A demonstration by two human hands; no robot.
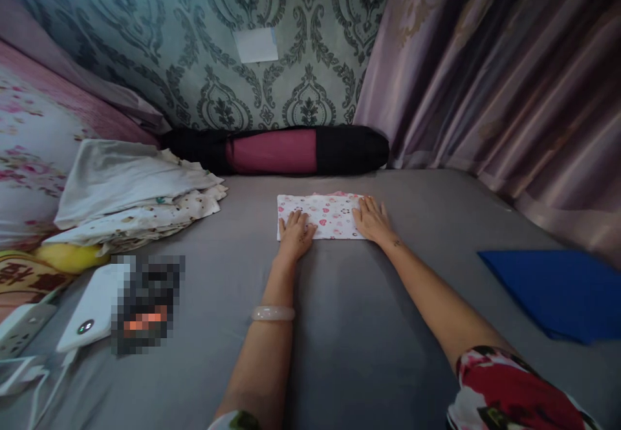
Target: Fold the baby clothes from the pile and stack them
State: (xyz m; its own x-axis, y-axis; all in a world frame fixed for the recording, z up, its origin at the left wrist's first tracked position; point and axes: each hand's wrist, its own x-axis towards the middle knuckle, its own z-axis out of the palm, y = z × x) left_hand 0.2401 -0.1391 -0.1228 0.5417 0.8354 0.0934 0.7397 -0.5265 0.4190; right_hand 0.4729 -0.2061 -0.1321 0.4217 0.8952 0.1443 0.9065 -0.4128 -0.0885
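A small folded white cloth with pink prints (327, 213) lies flat on the grey bed sheet (349, 326). My left hand (295, 231) rests palm down on its near left corner, fingers spread. My right hand (371, 218) lies flat on its right end, fingers stretched out. Neither hand grips anything. A pale bangle (272, 313) sits on my left forearm.
A pile of folded pale clothes (136, 191) lies at the left. A black and maroon bolster (276, 150) runs along the patterned wall. A blue folded cloth (553, 288) lies at the right, below a curtain (499, 74). A white power bank (92, 317) and cables sit near left.
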